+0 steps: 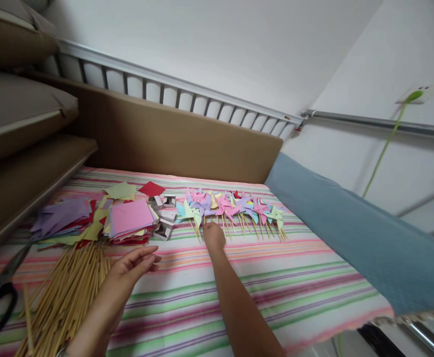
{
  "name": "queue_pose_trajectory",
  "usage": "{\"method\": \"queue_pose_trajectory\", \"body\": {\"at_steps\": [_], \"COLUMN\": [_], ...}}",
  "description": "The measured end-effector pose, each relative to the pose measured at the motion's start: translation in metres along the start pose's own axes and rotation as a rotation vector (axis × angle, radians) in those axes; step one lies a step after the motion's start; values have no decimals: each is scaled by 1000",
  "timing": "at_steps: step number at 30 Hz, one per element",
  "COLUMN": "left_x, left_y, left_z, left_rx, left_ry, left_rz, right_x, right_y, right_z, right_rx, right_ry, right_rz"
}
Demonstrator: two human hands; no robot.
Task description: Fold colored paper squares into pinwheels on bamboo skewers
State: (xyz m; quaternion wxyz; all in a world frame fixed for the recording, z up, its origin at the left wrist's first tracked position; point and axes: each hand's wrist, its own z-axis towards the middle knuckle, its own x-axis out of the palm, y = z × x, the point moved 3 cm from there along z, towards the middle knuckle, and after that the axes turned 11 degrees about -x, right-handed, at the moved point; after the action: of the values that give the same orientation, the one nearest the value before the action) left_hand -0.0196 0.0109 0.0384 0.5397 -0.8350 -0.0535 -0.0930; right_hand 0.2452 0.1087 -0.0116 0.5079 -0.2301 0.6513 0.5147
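Note:
My right hand (214,238) is closed at the near edge of a row of paper pinwheels (242,204), on the stick of a purple pinwheel (201,201); its fingertips are mostly hidden. The pinwheels are pastel pink, purple, green and blue on thin wooden sticks, lying side by side on a striped cloth (187,292). Above the cloth, my left hand (137,263) is open with fingers stretched to the right, holding nothing. Beneath and beside that forearm is a heap of wooden sticks (72,282).
Square paper sheets (131,216) are stacked beside purple cut paper pieces (63,213). Small open boxes (164,225) stand between the sheets and pinwheels. Scissors (3,287) lie at the left edge. A brown panel (180,141) borders the back, a blue cover (336,218) the right.

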Motion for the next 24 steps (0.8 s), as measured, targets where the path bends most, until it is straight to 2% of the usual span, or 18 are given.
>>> {"method": "queue_pose_trajectory", "body": {"at_steps": [5, 10, 14, 24], "left_x": [-1, -6, -8, -22], "left_y": [0, 0, -3, -5], "left_z": [1, 3, -2, -5], "left_rx": [12, 29, 55, 74], "left_ry": [12, 73, 59, 47], "left_rz": [-3, 5, -29, -44], "right_x": [-5, -12, -9, 4], "right_y": [-3, -2, 5, 19], "right_z": [-7, -33, -51, -41], "right_rx": [-20, -77, -120, -67], "right_ry": [-11, -43, -19, 68], "right_rz": [12, 8, -3, -66]}}
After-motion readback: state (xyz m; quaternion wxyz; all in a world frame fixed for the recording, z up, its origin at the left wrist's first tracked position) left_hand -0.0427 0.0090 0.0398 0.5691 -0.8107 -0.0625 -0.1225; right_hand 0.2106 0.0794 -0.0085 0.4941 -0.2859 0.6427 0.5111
